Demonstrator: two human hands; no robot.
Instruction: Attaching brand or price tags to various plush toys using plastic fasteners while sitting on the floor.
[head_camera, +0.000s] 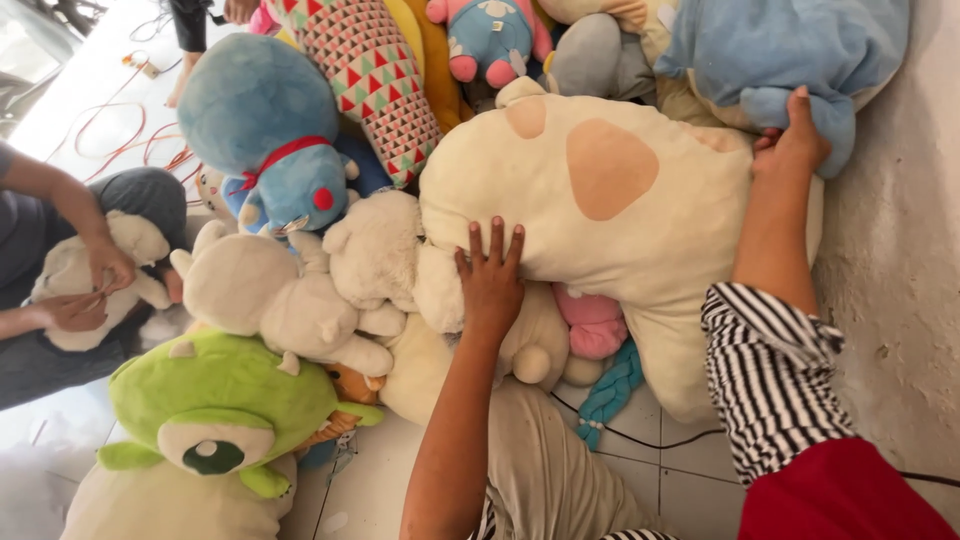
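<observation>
My left hand (490, 280) lies flat with fingers spread on the lower edge of a big cream plush with peach spots (600, 200). My right hand (795, 140) reaches up at the plush's far right corner and presses its fingers into a light blue plush (760, 50) lying above it. My right arm wears a black-and-white striped sleeve. A pink plush piece (593, 322) and a teal braided piece (610, 390) peek out beneath the cream plush.
A pile of soft toys fills the floor: a blue round-headed plush (260, 130), white bears (280, 290), a green one-eyed plush (215, 405), a triangle-patterned cushion (375, 70). Another person sits at left holding a white bear (90, 280). A rough wall (900, 250) stands at right.
</observation>
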